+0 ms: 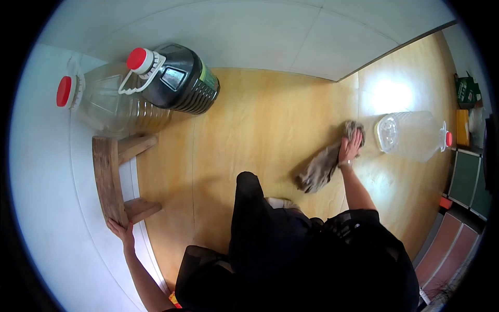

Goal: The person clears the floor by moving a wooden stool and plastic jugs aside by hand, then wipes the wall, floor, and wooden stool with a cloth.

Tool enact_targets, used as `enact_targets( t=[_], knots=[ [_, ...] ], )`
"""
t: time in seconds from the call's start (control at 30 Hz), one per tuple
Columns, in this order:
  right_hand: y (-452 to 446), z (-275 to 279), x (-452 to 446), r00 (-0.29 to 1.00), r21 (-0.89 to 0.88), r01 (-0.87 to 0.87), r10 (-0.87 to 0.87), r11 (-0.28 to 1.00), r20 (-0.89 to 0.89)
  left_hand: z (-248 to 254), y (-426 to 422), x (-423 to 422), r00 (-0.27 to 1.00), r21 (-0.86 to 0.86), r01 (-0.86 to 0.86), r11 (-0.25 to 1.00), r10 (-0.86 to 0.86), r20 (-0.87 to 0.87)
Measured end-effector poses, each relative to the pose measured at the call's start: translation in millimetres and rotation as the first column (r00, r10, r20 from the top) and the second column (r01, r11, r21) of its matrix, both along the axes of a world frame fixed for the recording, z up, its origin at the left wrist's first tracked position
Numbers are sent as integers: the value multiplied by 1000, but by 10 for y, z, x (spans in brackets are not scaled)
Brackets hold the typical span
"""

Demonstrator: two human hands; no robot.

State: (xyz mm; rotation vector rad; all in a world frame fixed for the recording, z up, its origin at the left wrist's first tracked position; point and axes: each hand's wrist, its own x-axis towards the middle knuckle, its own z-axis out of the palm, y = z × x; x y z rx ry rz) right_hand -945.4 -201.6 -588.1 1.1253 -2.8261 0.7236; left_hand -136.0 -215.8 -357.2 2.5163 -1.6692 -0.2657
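Observation:
My right hand (351, 146) presses on one end of a brown-grey cloth (320, 169) that lies bunched on the wood-look floor (254, 119). On the left, my left hand (122, 230) is at the lower end of a wooden stool (109, 179), which is tipped on its side with its legs pointing right. The fingers lie around the edge of its board, and part of the hand is hidden behind it. To the right of the cloth lies a clear empty plastic jug (413, 135) with a red cap.
A dark jug (182, 78) with a red cap and a clear jug (112, 99) are against the walls at the upper left. A wall corner (338, 78) juts in at the top. Green and reddish boxes (465, 174) line the right side. My knees are at the bottom centre.

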Motion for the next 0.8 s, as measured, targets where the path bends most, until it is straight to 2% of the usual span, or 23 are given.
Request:
enact_targets(
  t=[0.13, 0.2, 0.23, 0.3, 0.33, 0.37, 0.47, 0.53, 0.63, 0.77, 0.8],
  knots=[
    [-469, 10, -102, 999, 146, -43, 42, 988, 13, -15, 3, 9, 1000, 3, -28, 1000, 28, -3],
    [-542, 169, 35, 970, 193, -238, 243, 952, -3, -69, 22, 123, 999, -19, 30, 999, -30, 42],
    [-560, 347, 161, 942, 233, -336, 329, 912, 72, -78, 5, 141, 999, -24, 32, 999, -31, 36],
    [-405, 490, 441, 830, 245, -557, 529, 793, 176, -83, 18, 140, 993, -4, 40, 999, -39, 111],
    [-352, 740, 648, 803, 401, -596, 527, 696, 279, -88, 40, 133, 993, 0, 41, 999, -41, 111],
    [-203, 728, 715, 740, 390, -673, 587, 629, 329, -84, 41, 137, 997, -13, 43, 999, -42, 68],
    [198, 953, 970, 590, 558, -764, 701, 324, 400, -80, 12, 121, 998, -47, 57, 997, -55, 37],
    [607, 924, 1152, 529, 572, -786, 735, 236, 424, -100, 24, 99, 997, -55, 65, 996, -63, 46],
    [1163, 862, 1150, 436, 453, -849, 845, 272, 310, -58, 22, 71, 997, -43, 69, 997, -68, 30],
    [1143, 768, 1023, 401, 388, -883, 851, 262, 338, 13, 20, -14, 999, 0, 32, 999, -32, 36],
    [1087, 722, 1030, 423, 346, -885, 849, 311, 318, 16, 4, -20, 999, 8, 26, 1000, -26, 31]
  ],
)
